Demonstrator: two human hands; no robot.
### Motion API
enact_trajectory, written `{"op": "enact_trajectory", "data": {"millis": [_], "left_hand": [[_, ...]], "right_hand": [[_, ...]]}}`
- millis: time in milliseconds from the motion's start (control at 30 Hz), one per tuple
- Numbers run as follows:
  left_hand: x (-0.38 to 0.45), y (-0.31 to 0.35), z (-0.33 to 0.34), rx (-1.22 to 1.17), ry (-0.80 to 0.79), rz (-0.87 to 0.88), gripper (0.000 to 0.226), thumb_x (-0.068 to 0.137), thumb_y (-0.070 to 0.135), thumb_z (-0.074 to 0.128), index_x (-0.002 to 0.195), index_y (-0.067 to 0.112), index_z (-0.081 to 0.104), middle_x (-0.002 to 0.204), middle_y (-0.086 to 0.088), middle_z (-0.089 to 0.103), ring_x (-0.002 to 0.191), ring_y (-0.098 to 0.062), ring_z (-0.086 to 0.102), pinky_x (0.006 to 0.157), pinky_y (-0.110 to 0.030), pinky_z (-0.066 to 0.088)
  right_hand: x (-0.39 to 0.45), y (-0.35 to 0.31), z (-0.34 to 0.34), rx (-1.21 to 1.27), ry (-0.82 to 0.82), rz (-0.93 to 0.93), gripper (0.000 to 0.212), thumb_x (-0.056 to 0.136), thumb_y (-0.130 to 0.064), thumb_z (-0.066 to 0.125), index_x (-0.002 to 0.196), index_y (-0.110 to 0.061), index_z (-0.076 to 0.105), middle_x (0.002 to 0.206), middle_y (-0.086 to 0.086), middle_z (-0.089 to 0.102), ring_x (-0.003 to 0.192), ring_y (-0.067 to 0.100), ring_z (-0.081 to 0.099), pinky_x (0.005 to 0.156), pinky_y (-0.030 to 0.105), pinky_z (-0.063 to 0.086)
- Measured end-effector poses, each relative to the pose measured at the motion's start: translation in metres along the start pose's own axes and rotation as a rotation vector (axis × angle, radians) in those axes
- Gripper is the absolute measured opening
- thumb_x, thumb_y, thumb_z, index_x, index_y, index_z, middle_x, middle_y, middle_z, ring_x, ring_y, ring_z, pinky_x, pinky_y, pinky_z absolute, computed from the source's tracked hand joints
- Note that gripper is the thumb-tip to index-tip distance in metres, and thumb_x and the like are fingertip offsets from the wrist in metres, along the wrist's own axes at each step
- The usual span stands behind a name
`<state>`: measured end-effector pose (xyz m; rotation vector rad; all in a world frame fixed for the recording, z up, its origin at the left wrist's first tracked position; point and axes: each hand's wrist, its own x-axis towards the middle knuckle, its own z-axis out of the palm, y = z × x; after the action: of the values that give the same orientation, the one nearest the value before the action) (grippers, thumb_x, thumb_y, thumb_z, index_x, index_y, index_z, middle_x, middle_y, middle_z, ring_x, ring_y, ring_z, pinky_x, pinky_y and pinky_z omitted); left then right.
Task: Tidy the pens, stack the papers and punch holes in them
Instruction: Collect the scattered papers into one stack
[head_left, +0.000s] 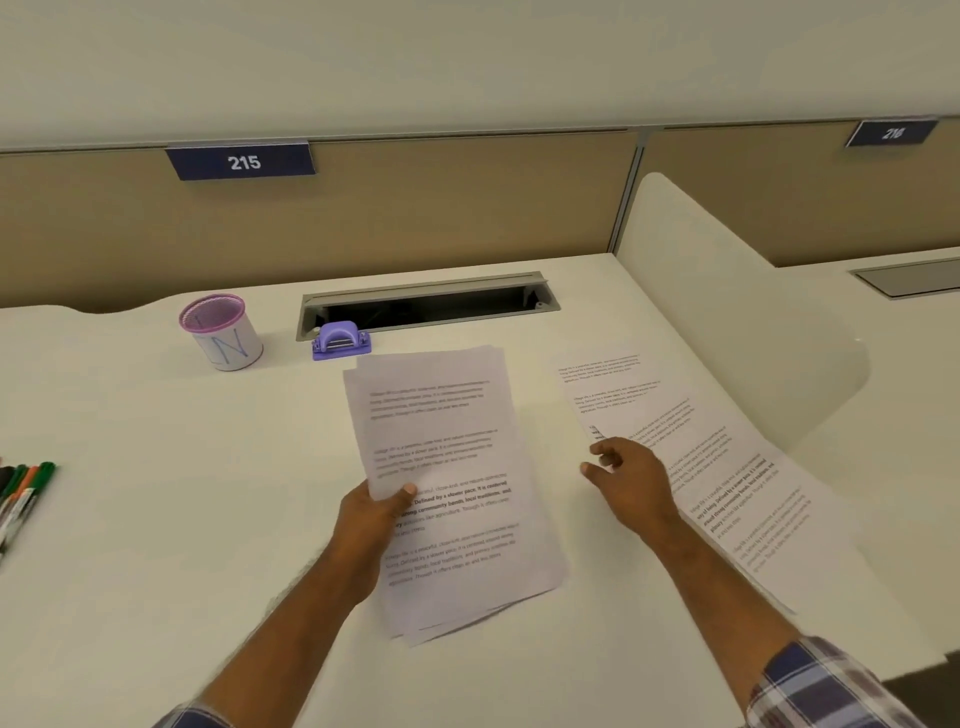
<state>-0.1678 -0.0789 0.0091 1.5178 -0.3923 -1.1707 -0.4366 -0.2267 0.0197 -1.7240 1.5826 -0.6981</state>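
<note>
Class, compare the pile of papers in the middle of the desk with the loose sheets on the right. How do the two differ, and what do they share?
The middle pile is gathered, overlapping sheets; the right-hand sheets are spread out along the desk. The left hand grips the middle pile's edge; the right hand only reaches over the right-hand sheets. The middle pile lies just in front of the purple hole punch; the right-hand sheets lie by the divider. Both are white printed pages.

Paper stack (452, 483) lies mid-desk; loose sheets (691, 457) right of it; hole punch (341, 340) behind; cup (221, 332) further left; pens (23, 493) at left edge.
</note>
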Motion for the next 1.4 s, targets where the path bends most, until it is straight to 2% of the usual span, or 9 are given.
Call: {"op": "enact_trajectory", "data": {"millis": [100, 200, 300, 467, 633, 767, 1067, 1233, 1400], "left_hand": [[0.005, -0.005, -0.004, -0.005, 0.027, -0.008, 0.031, 0.09, 0.015, 0.07, 0.121, 0.014, 0.067, 0.105, -0.006, 0.078, 0.094, -0.031, 0.075, 0.08, -0.048, 0.06], [0.006, -0.008, -0.003, 0.01, 0.024, -0.015, 0.03, 0.091, 0.016, 0.069, 0.121, 0.015, 0.066, 0.104, -0.006, 0.078, 0.093, -0.031, 0.075, 0.078, -0.047, 0.06], [0.007, -0.009, 0.001, 0.024, 0.015, -0.017, 0.028, 0.092, 0.016, 0.068, 0.12, 0.016, 0.066, 0.103, -0.006, 0.078, 0.092, -0.031, 0.075, 0.076, -0.046, 0.06], [0.007, -0.008, 0.007, 0.03, 0.015, -0.028, 0.027, 0.093, 0.013, 0.067, 0.12, 0.015, 0.066, 0.101, -0.006, 0.079, 0.09, -0.03, 0.076, 0.071, -0.042, 0.06], [0.008, -0.005, 0.008, 0.03, 0.03, -0.031, 0.026, 0.093, 0.013, 0.066, 0.119, 0.016, 0.067, 0.099, -0.005, 0.079, 0.087, -0.028, 0.076, 0.067, -0.04, 0.06], [0.01, -0.005, 0.009, 0.033, 0.047, -0.038, 0.025, 0.093, 0.013, 0.066, 0.118, 0.017, 0.067, 0.098, -0.005, 0.079, 0.087, -0.029, 0.076, 0.068, -0.041, 0.06], [0.015, -0.005, 0.014, 0.066, 0.118, -0.064, 0.023, 0.095, 0.014, 0.064, 0.117, 0.017, 0.067, 0.1, -0.006, 0.079, 0.091, -0.032, 0.074, 0.081, -0.052, 0.059], [0.021, -0.002, 0.016, 0.069, 0.171, -0.092, 0.025, 0.096, 0.011, 0.061, 0.12, 0.016, 0.067, 0.105, -0.008, 0.076, 0.095, -0.033, 0.072, 0.089, -0.055, 0.056], [0.026, -0.003, 0.014, 0.055, 0.2, -0.114, 0.024, 0.097, 0.01, 0.059, 0.119, 0.016, 0.066, 0.104, -0.006, 0.076, 0.094, -0.031, 0.072, 0.078, -0.045, 0.057]], "right_hand": [[0.011, 0.026, -0.025, -0.353, 0.173, -0.047, 0.035, 0.082, -0.018, 0.074, 0.114, -0.006, 0.067, 0.116, 0.015, 0.064, 0.112, 0.032, 0.055, 0.096, 0.042, 0.047], [0.018, 0.041, -0.04, -0.543, 0.132, 0.045, 0.05, 0.085, -0.031, 0.071, 0.126, -0.005, 0.06, 0.126, 0.016, 0.06, 0.12, 0.033, 0.05, 0.099, 0.044, 0.045], [0.018, 0.046, -0.039, -0.633, 0.045, 0.068, 0.043, 0.092, -0.033, 0.06, 0.127, -0.007, 0.059, 0.123, 0.015, 0.059, 0.116, 0.031, 0.052, 0.095, 0.042, 0.047], [0.011, 0.047, -0.03, -0.849, 0.096, -0.06, 0.023, 0.098, -0.025, 0.046, 0.105, -0.01, 0.063, 0.103, 0.01, 0.064, 0.095, 0.027, 0.057, 0.079, 0.038, 0.048], [0.017, 0.043, -0.03, -0.68, 0.215, -0.094, 0.024, 0.096, -0.014, 0.045, 0.084, -0.004, 0.062, 0.082, 0.013, 0.065, 0.077, 0.03, 0.06, 0.065, 0.041, 0.052], [0.038, 0.023, -0.031, -0.539, 0.3, -0.126, 0.021, 0.095, -0.012, 0.049, 0.081, -0.003, 0.062, 0.076, 0.013, 0.064, 0.069, 0.031, 0.061, 0.058, 0.036, 0.048], [0.099, -0.017, -0.006, -0.481, 0.192, -0.131, 0.019, 0.094, -0.01, 0.046, 0.087, -0.003, 0.062, 0.086, 0.015, 0.068, 0.077, 0.032, 0.063, 0.063, 0.035, 0.048], [0.1, -0.006, 0.028, -0.621, 0.067, -0.089, 0.033, 0.097, -0.034, 0.051, 0.103, -0.003, 0.063, 0.107, 0.014, 0.063, 0.104, 0.03, 0.058, 0.081, 0.039, 0.05], [0.098, 0.002, 0.037, -0.748, 0.056, -0.109, 0.032, 0.099, -0.031, 0.048, 0.108, -0.004, 0.062, 0.113, 0.013, 0.059, 0.109, 0.027, 0.052, 0.086, 0.034, 0.047]]}}
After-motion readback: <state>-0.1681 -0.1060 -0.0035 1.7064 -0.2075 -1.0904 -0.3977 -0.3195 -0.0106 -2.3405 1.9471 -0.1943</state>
